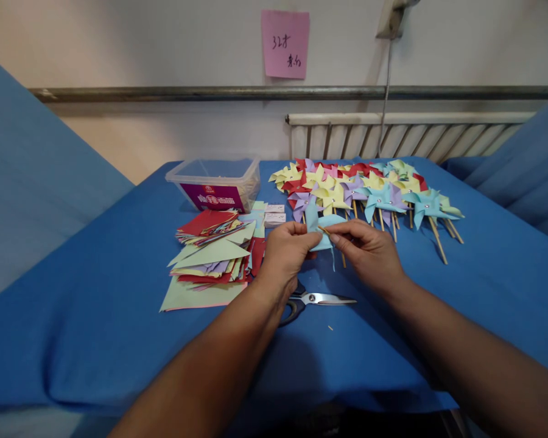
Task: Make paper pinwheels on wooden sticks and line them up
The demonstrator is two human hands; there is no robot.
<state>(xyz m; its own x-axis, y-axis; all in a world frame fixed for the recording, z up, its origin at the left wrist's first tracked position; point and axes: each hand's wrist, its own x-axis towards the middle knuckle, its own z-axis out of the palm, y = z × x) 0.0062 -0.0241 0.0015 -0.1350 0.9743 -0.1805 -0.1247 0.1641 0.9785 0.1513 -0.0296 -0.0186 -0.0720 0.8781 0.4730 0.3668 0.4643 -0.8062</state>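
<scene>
Lying under hands: scissors [319, 299]; pinwheels [369, 188] behind.

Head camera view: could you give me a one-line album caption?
Both hands, left hand and right hand, pinch a light blue paper pinwheel beside finished pinwheels.

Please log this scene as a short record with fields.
left hand: pinches light blue paper piece
right hand: holds same piece with thin wooden stick
scissors: closed, flat on blue cloth below the hands
paper stack: left of hands
finished pinwheels: rows behind hands
plastic tub: behind paper stack
</scene>
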